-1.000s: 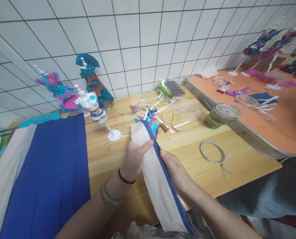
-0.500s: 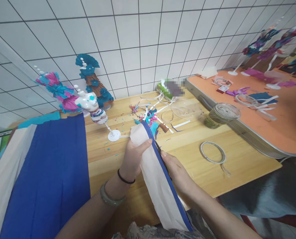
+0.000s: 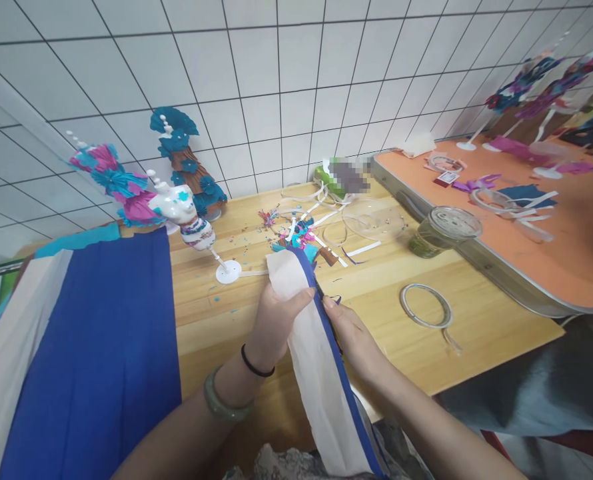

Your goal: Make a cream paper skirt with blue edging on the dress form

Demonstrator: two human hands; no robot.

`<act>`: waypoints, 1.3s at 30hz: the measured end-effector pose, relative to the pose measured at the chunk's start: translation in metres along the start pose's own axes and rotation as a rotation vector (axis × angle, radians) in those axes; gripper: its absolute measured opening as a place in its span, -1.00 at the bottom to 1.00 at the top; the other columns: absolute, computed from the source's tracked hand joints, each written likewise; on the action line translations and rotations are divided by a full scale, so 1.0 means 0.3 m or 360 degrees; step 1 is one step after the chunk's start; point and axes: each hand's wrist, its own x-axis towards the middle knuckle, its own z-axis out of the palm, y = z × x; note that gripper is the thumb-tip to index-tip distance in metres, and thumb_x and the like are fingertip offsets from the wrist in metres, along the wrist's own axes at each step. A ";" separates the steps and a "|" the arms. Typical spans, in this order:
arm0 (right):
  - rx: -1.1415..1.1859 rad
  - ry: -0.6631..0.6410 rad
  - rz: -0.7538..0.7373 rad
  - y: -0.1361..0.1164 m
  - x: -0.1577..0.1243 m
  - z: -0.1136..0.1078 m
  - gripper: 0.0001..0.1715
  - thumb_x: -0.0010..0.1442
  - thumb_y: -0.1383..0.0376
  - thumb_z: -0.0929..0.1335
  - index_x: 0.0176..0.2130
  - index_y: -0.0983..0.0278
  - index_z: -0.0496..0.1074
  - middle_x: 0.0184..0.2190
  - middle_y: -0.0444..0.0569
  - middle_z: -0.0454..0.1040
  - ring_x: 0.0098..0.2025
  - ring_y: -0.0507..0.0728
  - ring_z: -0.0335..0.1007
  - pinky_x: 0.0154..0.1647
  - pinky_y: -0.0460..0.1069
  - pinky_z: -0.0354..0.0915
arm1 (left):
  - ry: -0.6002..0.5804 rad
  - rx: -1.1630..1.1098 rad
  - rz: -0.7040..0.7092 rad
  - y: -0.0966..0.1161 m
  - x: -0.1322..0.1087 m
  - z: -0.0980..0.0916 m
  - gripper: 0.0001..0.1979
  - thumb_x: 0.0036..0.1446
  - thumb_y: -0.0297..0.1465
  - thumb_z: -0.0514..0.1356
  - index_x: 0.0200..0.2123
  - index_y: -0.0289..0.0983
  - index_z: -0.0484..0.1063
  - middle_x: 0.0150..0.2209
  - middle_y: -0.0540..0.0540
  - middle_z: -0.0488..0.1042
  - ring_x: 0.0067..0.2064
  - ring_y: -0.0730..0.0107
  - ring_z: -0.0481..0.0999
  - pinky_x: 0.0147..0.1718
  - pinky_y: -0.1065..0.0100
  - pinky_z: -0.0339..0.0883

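Note:
I hold a long folded paper strip (image 3: 316,373), pale with a dark blue edge, upright over the wooden table (image 3: 386,287). My left hand (image 3: 276,320) is closed round its upper part, thumb across the pale face. My right hand (image 3: 359,343) is closed at the blue edge just opposite, fingertips touching it. A thin dark thing shows beneath those fingers, too hidden to name. A small blue sliver (image 3: 335,299) curls off the edge at my right fingertips. The strip's lower end runs down to my lap.
A large blue paper sheet (image 3: 106,347) covers the table's left. Behind it stand a white figurine on a stand (image 3: 181,208) and a teal paper ornament (image 3: 181,157). Paper scraps (image 3: 301,230), a tape ring (image 3: 426,305), a glass jar (image 3: 444,230) and an orange table (image 3: 551,253) lie right.
Both hands and the strip have shifted slightly right and down. Less of the strip now sticks up above my left hand, and a blue sliver has appeared at my right fingertips.

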 end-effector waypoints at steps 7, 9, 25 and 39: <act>-0.0122 0.0054 0.0059 -0.002 -0.011 0.000 -0.45 0.15 -0.12 0.20 -0.54 0.25 0.30 -0.63 -0.15 0.32 -0.49 0.07 0.21 -0.47 -0.07 0.16 | -0.0014 -0.0027 -0.0009 0.005 0.005 -0.004 -0.59 -0.18 -0.39 0.36 -0.17 -0.26 0.44 -0.24 -0.09 0.56 -0.25 0.21 0.54 -0.25 0.25 0.41; -0.0140 0.0069 0.0092 -0.009 -0.013 0.003 -0.43 0.16 -0.13 0.19 -0.59 0.23 0.20 -0.69 -0.19 0.20 -0.57 0.03 0.11 -0.55 -0.08 0.08 | -0.0020 -0.0014 -0.0018 0.003 0.002 -0.003 -0.59 -0.18 -0.39 0.36 -0.17 -0.26 0.44 -0.24 -0.10 0.56 -0.26 0.21 0.54 -0.27 0.25 0.42; -0.0076 0.0033 0.0040 0.004 -0.001 -0.001 -0.46 0.20 -0.07 0.19 -0.40 0.30 0.45 -0.53 -0.09 0.45 -0.37 0.13 0.33 -0.33 -0.04 0.22 | -0.0021 -0.0009 -0.0019 0.002 0.004 -0.001 -0.62 -0.14 -0.42 0.33 -0.17 -0.27 0.41 -0.21 -0.11 0.55 -0.23 0.20 0.53 -0.27 0.25 0.41; -0.0019 0.0005 0.0000 -0.002 0.004 0.007 -0.49 0.20 -0.04 0.21 -0.41 0.31 0.40 -0.41 -0.07 0.46 -0.37 0.09 0.30 -0.27 -0.06 0.24 | 0.0001 0.0043 0.0024 -0.012 0.010 -0.008 -0.61 -0.12 -0.45 0.31 -0.14 -0.28 0.40 -0.23 -0.10 0.55 -0.21 0.23 0.52 -0.23 0.29 0.40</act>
